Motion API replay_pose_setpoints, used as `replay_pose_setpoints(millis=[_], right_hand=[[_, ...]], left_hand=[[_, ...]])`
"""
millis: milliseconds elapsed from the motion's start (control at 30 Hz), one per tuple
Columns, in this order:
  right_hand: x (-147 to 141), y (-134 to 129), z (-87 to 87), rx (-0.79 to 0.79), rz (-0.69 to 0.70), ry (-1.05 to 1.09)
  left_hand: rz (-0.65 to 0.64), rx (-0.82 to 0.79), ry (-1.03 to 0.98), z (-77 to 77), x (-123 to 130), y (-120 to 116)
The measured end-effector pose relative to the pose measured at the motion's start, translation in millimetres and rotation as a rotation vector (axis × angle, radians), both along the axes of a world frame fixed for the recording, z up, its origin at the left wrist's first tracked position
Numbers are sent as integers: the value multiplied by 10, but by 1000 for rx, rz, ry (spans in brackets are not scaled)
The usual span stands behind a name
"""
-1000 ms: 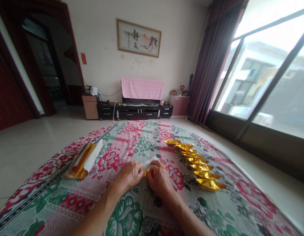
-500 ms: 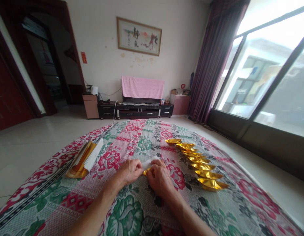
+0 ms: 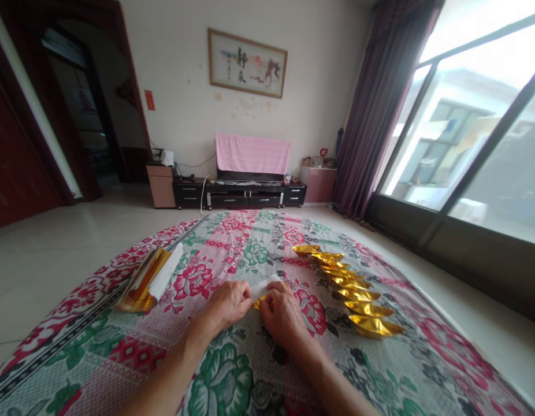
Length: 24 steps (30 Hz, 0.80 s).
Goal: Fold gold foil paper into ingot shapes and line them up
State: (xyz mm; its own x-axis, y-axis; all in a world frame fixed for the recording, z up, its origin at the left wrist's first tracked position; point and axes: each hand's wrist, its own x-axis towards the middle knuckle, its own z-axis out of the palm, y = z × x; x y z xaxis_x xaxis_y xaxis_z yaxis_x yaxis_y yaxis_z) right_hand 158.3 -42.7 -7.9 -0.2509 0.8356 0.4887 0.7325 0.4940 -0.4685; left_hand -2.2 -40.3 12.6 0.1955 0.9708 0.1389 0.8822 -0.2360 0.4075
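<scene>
Cloth (image 3: 219, 378) with red and green flowers spreads wide under the left hand (image 3: 229, 301) and the right hand (image 3: 283, 309), so they seem to have a big soft spot to work on. Right of the right hand, well apart from it, a row of shiny gold boats (image 3: 356, 283) slants away. They sit close together, maybe to save room and stay out of the way. Left of the left hand, a bit farther out, lies a stack of white and gold paper (image 3: 148, 280). It looks close enough to grab easily. Between the two hands is one small folded piece (image 3: 260, 288), white on top with gold showing below. Both hands pinch it, one near each end, likely so it cannot slip. The right hand hides part of its shape.
</scene>
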Motion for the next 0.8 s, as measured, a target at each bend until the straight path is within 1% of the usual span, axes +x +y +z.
replay_pose_setpoints(millis=[467, 567, 700, 800], right_hand=[[-6, -14, 54, -18, -4, -6], [4, -20, 56, -7, 23, -16], [16, -29, 64, 19, 100, -40], [22, -33, 61, 26, 122, -54]], left_hand=[[-4, -4, 7, -3, 5, -21], [-2, -7, 14, 2, 6, -22], [-7, -9, 28, 26, 9, -27], [-14, -5, 35, 40, 14, -33]])
